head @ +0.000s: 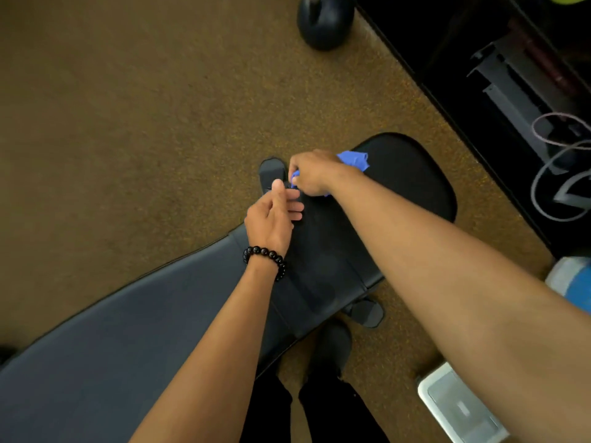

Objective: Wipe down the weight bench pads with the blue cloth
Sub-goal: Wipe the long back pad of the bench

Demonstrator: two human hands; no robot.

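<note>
We are reaching both bare arms out over the weight bench pads (323, 260), our right hand (315, 174) gripping the blue cloth (354, 159) bunched against the dark seat pad. Our left hand (271, 219), beaded bracelet (265, 255) at the wrist, is resting half-curled just beside it, grasping nothing we can see. Most of the cloth is hiding under our right fist.

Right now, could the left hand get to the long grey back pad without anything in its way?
Probably yes. The left hand rests on the bench beside the right hand, which grips the blue cloth. The grey back pad lies bare directly beneath the left forearm.
</note>
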